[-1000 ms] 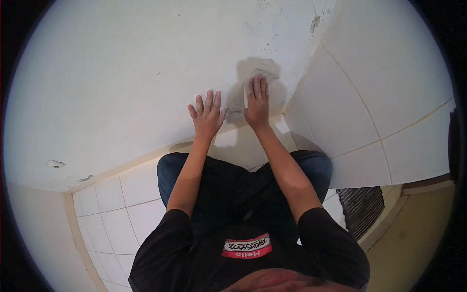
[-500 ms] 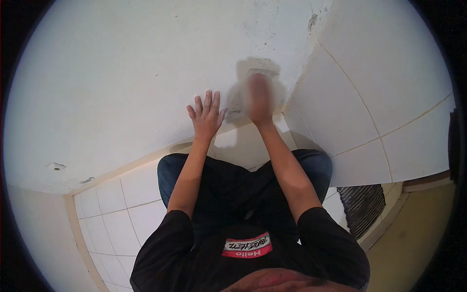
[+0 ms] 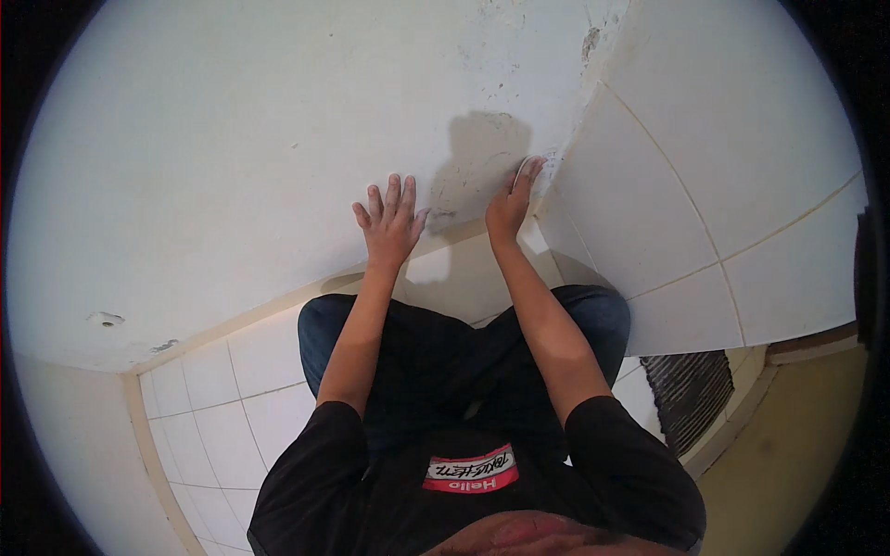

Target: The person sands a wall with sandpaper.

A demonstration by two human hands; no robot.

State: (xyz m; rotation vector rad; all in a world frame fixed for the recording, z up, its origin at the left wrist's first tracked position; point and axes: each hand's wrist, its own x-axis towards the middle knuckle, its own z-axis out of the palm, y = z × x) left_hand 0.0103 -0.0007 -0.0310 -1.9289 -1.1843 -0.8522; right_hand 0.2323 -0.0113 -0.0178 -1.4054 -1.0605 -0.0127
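My left hand [image 3: 390, 225] rests on the white wall [image 3: 232, 185], fingers spread, palm toward the surface, holding nothing. To its right, low in the corner where the wall meets the tiled side, my right hand [image 3: 510, 208] is turned edge-on. Its fingers press a thin pale sheet [image 3: 549, 159] against the wall; faint marks show on the sheet, and my fingers cover part of it. Between the two hands, scuffed, rough patches [image 3: 445, 214] mark the wall under my right hand's shadow.
White tiles [image 3: 705, 185] cover the side on the right. My bent legs [image 3: 593, 315] are close below the hands, over a white tiled floor [image 3: 269, 361]. A dark ribbed mat [image 3: 691, 394] lies at lower right. At far left the wall has a small hole [image 3: 107, 321].
My right hand was a blur flat over the rough patch; now it has shifted right toward the corner and turned edge-on, uncovering the patch. My left hand has barely moved.
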